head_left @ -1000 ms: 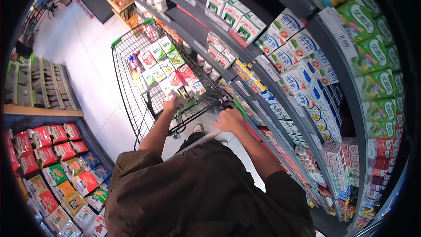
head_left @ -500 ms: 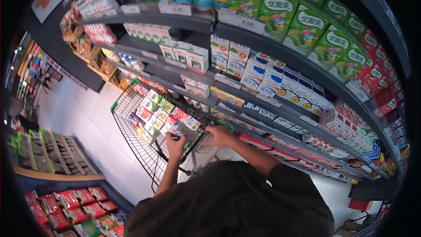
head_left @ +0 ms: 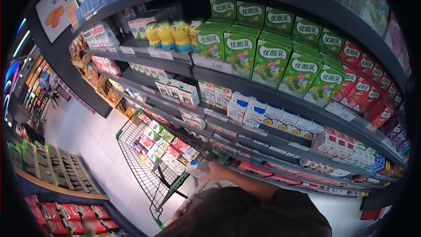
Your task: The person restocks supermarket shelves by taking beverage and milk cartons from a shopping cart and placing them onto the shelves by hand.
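Observation:
My right hand is closed on a small white and blue carton above the near end of the shopping cart. Low in the view, my left hand is beside the cart's handle end, partly hidden by my dark clothing; its fingers cannot be made out. Inside the cart, several milk and yogurt cartons stand packed together in white, green and red, with small colourful bottles along their left side.
To the right, a curved shelf holds green cartons, red cartons, white and blue milk cartons and yellow bottles. Red snack packs lie in a display at the lower left. A person is far down the aisle.
The carton has passed from my left hand to my right hand. My left hand has moved down towards my body. The view has tilted up towards the shelves.

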### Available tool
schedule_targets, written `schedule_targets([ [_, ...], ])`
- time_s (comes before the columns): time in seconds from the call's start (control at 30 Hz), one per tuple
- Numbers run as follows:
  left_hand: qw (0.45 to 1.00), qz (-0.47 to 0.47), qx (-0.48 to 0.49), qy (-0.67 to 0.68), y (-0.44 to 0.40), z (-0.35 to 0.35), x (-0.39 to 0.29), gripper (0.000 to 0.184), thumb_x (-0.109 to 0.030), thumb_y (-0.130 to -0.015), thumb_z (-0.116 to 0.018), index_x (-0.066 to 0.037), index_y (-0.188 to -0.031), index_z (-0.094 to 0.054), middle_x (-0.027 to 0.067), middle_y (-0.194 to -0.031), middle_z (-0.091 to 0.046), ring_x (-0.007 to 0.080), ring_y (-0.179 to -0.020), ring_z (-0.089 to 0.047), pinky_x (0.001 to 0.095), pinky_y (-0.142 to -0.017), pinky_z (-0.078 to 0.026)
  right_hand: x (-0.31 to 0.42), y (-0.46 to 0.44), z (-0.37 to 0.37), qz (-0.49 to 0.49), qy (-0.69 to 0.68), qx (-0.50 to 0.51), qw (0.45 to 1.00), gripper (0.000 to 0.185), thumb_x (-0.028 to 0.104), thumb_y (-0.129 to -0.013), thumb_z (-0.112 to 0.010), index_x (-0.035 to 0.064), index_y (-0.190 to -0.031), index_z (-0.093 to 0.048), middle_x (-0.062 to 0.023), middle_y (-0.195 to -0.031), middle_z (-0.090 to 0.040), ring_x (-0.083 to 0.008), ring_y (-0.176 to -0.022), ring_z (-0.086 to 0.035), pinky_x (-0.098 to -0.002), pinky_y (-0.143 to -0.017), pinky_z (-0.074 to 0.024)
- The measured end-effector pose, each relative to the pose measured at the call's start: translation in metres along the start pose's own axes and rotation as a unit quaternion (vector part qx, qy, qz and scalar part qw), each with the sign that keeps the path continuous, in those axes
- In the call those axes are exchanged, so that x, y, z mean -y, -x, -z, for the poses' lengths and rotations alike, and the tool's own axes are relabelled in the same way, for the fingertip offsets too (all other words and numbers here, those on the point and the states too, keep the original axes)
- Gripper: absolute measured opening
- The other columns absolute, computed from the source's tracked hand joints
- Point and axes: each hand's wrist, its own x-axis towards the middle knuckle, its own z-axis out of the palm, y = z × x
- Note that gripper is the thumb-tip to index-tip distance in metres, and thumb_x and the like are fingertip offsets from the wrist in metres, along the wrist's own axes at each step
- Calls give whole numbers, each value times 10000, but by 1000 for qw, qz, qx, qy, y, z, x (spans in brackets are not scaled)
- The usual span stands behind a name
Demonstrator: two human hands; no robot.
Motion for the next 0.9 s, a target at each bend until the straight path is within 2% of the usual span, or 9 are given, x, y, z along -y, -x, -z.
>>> schedule_targets([
  [0.13, 1000, 22, -4, 21, -17, -7, 4, 228, -150, -883, -758, -7, -1026, -651, 171, -942, -717, 250, -829, -691, 390, -728, -538, -12, 0, -4, 3, 24, 6, 1000, 637, 457, -752, -852, 27, -1187, -674, -198, -999, -735, -315, -894, -710, -408, -820, -540],
  [0.23, 999, 27, -6, 26, -22, -8, 5, 221, -150, -885, -753, -9, -1024, -655, 171, -937, -717, 254, -826, -691, 391, -727, -537, -17, -1, -6, 39, -1, -14, 999, 635, 476, -753, -846, 27, -1170, -678, -207, -973, -731, -330, -877, -709, -416, -805, -542],
  [0.33, 999, 23, -4, 29, -22, -8, 8, 214, -150, -886, -749, -11, -1021, -658, 171, -932, -717, 258, -824, -691, 392, -726, -537, -9, 5, -1, 5, 28, -2, 1000, 634, 488, -747, -847, 23, -1145, -680, -224, -950, -724, -343, -852, -705, -427, -789, -539],
  [0.43, 999, 18, 0, 28, -21, -9, 10, 207, -150, -888, -744, -13, -1019, -661, 170, -927, -716, 263, -821, -691, 394, -725, -537, -18, 1, -8, 36, 37, -32, 998, 632, 486, -736, -857, 15, -1118, -679, -229, -928, -716, -344, -820, -694, -428, -774, -531],
  [0.63, 999, 3, 28, 25, -19, -6, 20, 194, -150, -891, -735, -17, -1015, -668, 170, -918, -715, 272, -815, -691, 396, -723, -536, -15, 3, -2, 9, -16, 6, 1000, 604, 433, -731, -865, -9, -1098, -679, -207, -890, -720, -312, -813, -699, -414, -777, -529],
  [0.9, 997, 8, 76, 15, -20, -1, 32, 177, -150, -895, -723, -23, -1009, -677, 169, -905, -714, 284, -807, -691, 399, -721, -536, -17, 2, -7, 19, -25, -20, 999, 565, 402, -739, -860, -11, -1079, -680, -188, -882, -725, -292, -796, -692, -394, -773, -529],
])
